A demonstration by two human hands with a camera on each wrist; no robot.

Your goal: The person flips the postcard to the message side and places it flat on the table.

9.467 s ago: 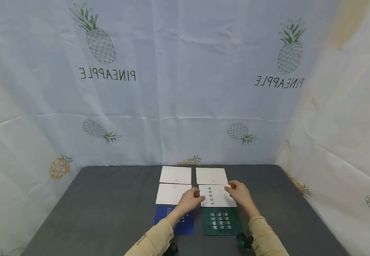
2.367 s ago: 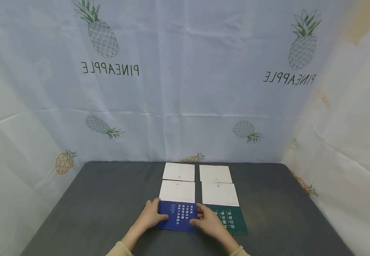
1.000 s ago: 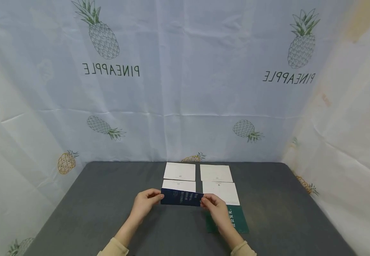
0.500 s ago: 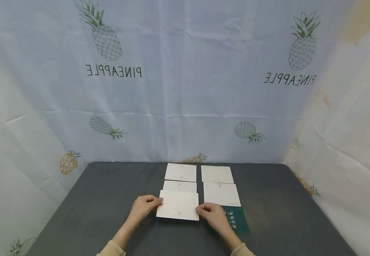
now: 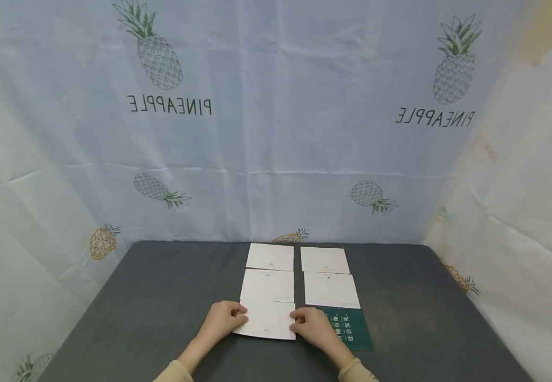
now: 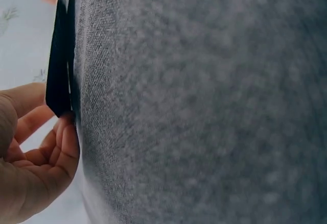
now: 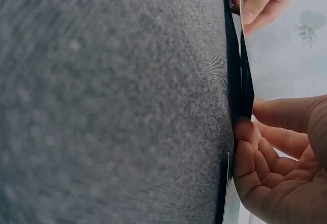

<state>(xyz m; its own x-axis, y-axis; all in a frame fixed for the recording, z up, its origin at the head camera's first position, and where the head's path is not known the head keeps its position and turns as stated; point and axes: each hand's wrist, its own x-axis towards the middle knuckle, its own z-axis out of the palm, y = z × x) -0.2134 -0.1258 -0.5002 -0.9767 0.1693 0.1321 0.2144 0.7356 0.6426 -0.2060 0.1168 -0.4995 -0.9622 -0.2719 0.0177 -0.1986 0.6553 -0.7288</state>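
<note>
A postcard [image 5: 267, 321], its white back up, is pinched at both short sides in the head view. My left hand [image 5: 222, 320] grips its left edge between thumb and fingers, and my right hand [image 5: 315, 326] grips the right edge. Its far edge meets the white postcard [image 5: 267, 286] beyond it. From the left wrist view, the dark underside of the held postcard [image 6: 59, 66] tilts just above the cloth. The right wrist view shows the same dark face [image 7: 247, 81] beside my right fingers. Under my right hand, a green postcard [image 5: 352, 329] with white writing is partly covered.
Beyond lie more white-backed postcards: one at the back left [image 5: 270, 257], another at the back right [image 5: 324, 260], and one on the right [image 5: 331, 290] above the green one. A dark grey cloth [image 5: 161, 297] covers the table. Pineapple-print curtains [image 5: 276, 132] surround it.
Both hands lifted the blue postcard, turned it over to its white back, and lowered it toward the table. Earlier, the right middle postcard went from its written face to its plain back.
</note>
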